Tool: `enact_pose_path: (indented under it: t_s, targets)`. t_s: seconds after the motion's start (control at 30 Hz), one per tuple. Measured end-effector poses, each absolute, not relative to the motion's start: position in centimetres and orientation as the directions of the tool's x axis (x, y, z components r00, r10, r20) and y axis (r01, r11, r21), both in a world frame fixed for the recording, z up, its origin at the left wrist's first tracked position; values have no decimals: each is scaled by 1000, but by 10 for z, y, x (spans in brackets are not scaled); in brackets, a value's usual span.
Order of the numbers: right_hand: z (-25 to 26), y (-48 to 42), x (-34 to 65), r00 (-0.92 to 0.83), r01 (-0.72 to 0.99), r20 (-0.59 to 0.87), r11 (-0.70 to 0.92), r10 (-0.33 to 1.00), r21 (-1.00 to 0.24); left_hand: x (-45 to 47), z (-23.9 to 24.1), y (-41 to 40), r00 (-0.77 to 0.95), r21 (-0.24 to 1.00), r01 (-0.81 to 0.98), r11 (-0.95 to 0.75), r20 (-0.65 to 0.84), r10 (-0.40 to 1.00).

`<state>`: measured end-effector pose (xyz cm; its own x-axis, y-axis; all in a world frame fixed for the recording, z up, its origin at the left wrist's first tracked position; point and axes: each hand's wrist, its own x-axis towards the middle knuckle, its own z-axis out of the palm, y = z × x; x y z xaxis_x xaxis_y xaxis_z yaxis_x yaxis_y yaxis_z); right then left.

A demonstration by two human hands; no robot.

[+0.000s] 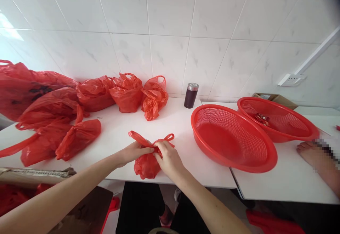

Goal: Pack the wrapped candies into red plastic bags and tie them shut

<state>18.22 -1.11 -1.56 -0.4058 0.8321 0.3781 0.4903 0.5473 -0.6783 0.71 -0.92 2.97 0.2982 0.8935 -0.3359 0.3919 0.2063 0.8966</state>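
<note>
A small filled red plastic bag (147, 166) rests near the front edge of the white table, its handle ends sticking up. My left hand (136, 150) pinches the bag's gathered neck from the left. From the right, my right hand (167, 154) grips the same neck, fingers closed close to the left hand's fingertips. One handle strip points up to the left and another loop stands behind my right hand. The bag's contents cannot be made out.
Several full red bags (126, 94) line the wall and the table's left side. A dark tumbler (191, 96) stands behind. Right are two red plastic baskets (233, 166) (300, 136), the farther holding small packets (262, 119). Another person's hand (308, 149) rests beside it. An open cardboard box (34, 175) sits lower left.
</note>
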Motion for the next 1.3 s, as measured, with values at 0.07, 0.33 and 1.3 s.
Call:
enact_pose_path:
  t_s: [0.07, 0.33, 1.3]
  targets:
    - [-21, -5, 184, -387, 531, 421, 572, 820, -625, 5, 28, -9, 278, 901, 363, 237, -347, 896]
    - [-15, -11, 215, -416, 538, 483, 637, 771, -552, 7, 16, -9, 157, 901, 410, 141, -221, 962]
    - [-5, 10, 214, -82, 445, 484, 467, 871, -764, -11, 30, -7, 253, 573, 737, -358, 258, 932]
